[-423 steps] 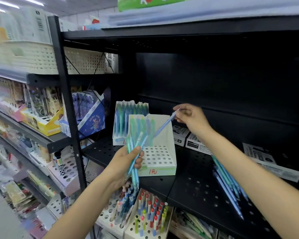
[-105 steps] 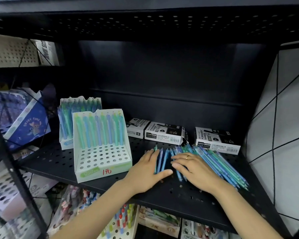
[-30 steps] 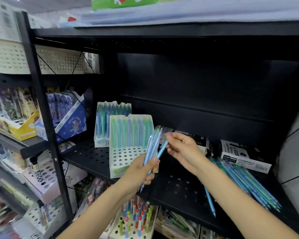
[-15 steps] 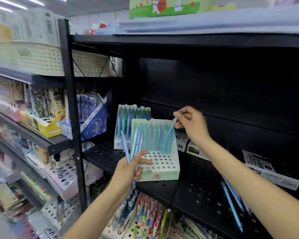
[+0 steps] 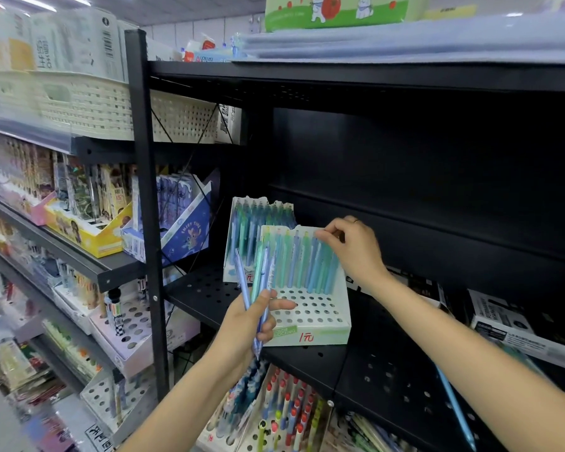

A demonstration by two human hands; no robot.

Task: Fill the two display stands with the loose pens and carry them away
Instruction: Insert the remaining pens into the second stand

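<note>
A: What does the left hand (image 5: pixel 247 321) have?
B: Its fingers are curled round a small bunch of pens (image 5: pixel 258 288), blue and green, their tops fanning up above the knuckles and their tips poking out below the palm. The thumb sticks out flat towards the front display stand (image 5: pixel 307 316).

A: And the right hand (image 5: pixel 353 247)?
B: Its fingertips are bent and drawn together at the tops of the pens standing in the stand's back row (image 5: pixel 302 262). Whether they pinch one pen there I cannot tell.

A: Where is that stand against the fingers?
B: Just below and to the left of the right fingertips, and right beside the left thumb. Its holed front steps are bare. It sits on the black perforated shelf (image 5: pixel 372 380).

A: The other stand?
B: The rear display stand (image 5: pixel 242 236) is behind it, beyond the left fingers, with pens along its back.

A: Any loose ones?
B: A blue pen (image 5: pixel 455 409) lies on the shelf under the right forearm.
</note>
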